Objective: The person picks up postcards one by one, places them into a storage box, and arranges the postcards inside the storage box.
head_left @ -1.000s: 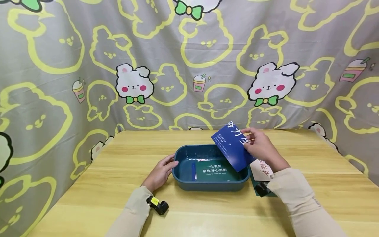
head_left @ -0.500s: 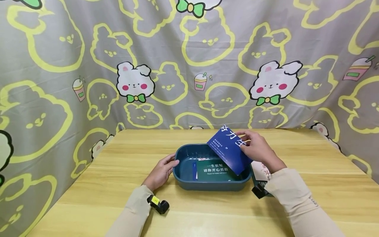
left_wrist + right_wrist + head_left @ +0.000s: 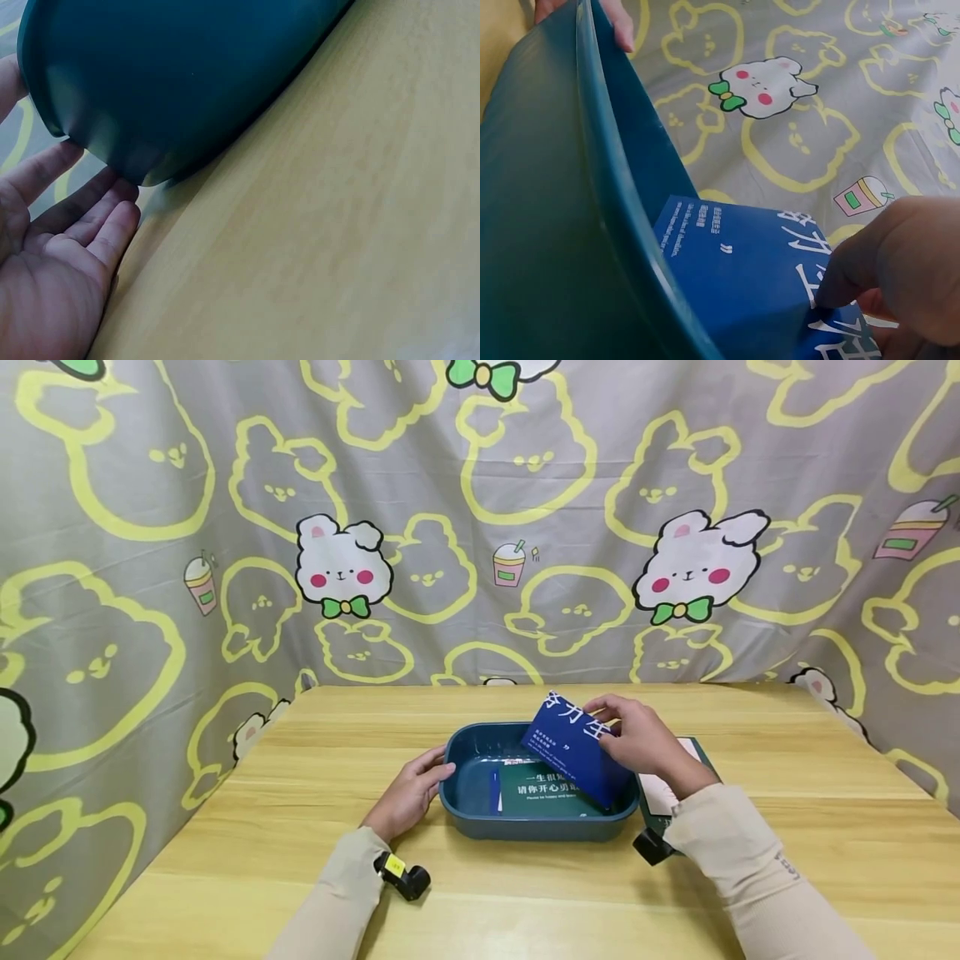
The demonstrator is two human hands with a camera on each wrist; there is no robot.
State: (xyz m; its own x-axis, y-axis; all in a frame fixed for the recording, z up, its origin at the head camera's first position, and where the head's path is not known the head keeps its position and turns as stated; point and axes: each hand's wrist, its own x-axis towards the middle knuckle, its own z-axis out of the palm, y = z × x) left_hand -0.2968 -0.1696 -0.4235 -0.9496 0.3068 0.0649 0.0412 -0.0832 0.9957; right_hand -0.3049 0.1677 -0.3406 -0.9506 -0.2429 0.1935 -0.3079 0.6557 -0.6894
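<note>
The blue card (image 3: 570, 752) slants down into the bin (image 3: 525, 831), its lower corner inside, your right hand (image 3: 641, 735) pinching the upper edge; you seem to be at placing it, so the next move calls for lowering it flat, then loosening. Your left hand (image 3: 405, 789) holds the bin's end, thumb over the rim. Count one bin, one green card (image 3: 525, 807) over a blue edge (image 3: 494, 791) inside (anything deeper is hidden), and one pale card (image 3: 654, 796) on one green sheet (image 3: 703, 758) outside, to the right on the worktop (image 3: 825, 860).

Blue card (image 3: 573, 764) (wht-lettered); dk teal tub (image 3: 532, 830); bunny-print grey curtain (image 3: 431, 468).
</note>
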